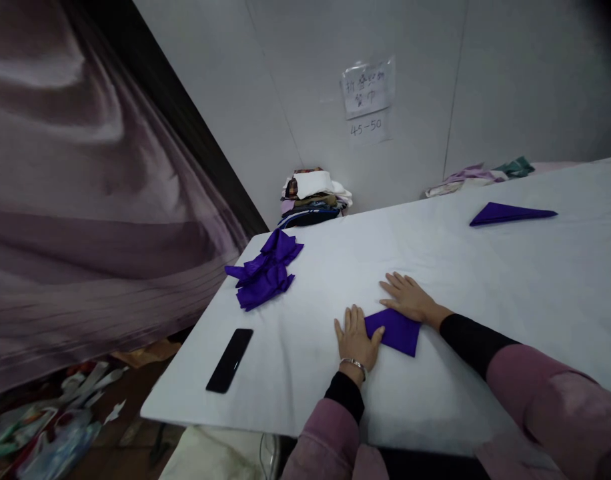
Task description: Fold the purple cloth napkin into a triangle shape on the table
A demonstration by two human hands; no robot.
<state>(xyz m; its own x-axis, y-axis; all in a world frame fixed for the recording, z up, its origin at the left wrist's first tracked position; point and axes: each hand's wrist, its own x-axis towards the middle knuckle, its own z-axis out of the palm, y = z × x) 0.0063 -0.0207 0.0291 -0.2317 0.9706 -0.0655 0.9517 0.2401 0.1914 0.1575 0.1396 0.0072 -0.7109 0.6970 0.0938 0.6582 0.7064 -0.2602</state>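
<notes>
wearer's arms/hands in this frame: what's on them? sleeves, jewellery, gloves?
Both hands are bare, no gloves. The left hand has a thin silver bangle at the wrist. Each arm wears a dusty pink outer sleeve over a tight black undersleeve that sticks out past it to the wrist. The right hand shows no jewellery. No markings or logos are visible.

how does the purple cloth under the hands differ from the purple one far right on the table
The cloth under the hands is pressed by the left hand and right hand; the far cloth lies untouched. The near one looks four-sided, the far one a long pointed triangle. Both are purple, folded flat.
</notes>
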